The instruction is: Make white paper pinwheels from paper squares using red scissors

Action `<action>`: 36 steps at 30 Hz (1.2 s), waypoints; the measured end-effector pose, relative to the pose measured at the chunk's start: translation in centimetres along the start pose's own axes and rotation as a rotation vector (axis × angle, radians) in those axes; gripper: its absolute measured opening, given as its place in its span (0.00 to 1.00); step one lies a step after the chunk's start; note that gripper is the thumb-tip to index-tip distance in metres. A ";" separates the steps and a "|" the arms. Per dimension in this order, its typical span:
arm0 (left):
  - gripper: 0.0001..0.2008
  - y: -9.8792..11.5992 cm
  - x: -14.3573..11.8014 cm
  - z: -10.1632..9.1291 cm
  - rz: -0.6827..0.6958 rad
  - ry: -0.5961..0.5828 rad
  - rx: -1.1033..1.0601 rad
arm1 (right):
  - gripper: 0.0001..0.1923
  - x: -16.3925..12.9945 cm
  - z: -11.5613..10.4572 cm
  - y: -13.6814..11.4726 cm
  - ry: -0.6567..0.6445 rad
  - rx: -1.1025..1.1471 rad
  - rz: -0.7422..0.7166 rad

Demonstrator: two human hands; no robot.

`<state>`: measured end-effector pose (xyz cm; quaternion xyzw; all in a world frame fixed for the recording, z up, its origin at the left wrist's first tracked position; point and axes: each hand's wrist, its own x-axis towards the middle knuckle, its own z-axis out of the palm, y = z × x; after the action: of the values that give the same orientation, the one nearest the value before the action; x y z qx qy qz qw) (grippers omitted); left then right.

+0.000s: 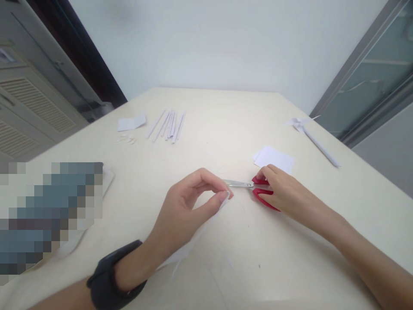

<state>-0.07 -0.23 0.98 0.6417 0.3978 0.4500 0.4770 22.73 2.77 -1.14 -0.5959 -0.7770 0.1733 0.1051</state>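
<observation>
My left hand (190,206), with a black band (112,275) on its wrist, pinches a thin white piece of paper (225,202) between thumb and fingertips. Most of that paper is hidden behind the hand. My right hand (277,189) is closed on the red handles of a pair of scissors (237,184). The scissors' silver blades point left, and their tips pass behind my left fingertips. Just beyond my right hand lie a few white paper sheets (275,158), overlapping on the table.
Several rolled paper sticks (172,125) lie at the back left of the cream table (222,116). Beside them are a folded white paper (131,123) and small scraps (128,138). A paper pinwheel on a stick (319,144) lies at right. A pixelated object (61,211) is at left.
</observation>
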 end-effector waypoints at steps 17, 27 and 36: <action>0.02 -0.3 0.6 -0.1 -0.132 0.019 0.098 | 0.07 -0.3 -1.3 -1.2 0.037 0.230 -0.021; 0.04 -1.1 0.6 -0.1 -0.221 -0.039 0.083 | 0.11 -1.9 -1.4 -4.5 -0.377 0.584 -0.327; 0.05 -1.6 1.1 -0.7 -0.229 -0.006 0.141 | 0.12 -2.0 -1.5 -4.6 -0.374 0.540 -0.257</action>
<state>-0.56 1.35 -0.29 0.6255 0.4977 0.3616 0.4800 19.70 -0.01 2.13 -0.4021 -0.7775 0.4642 0.1355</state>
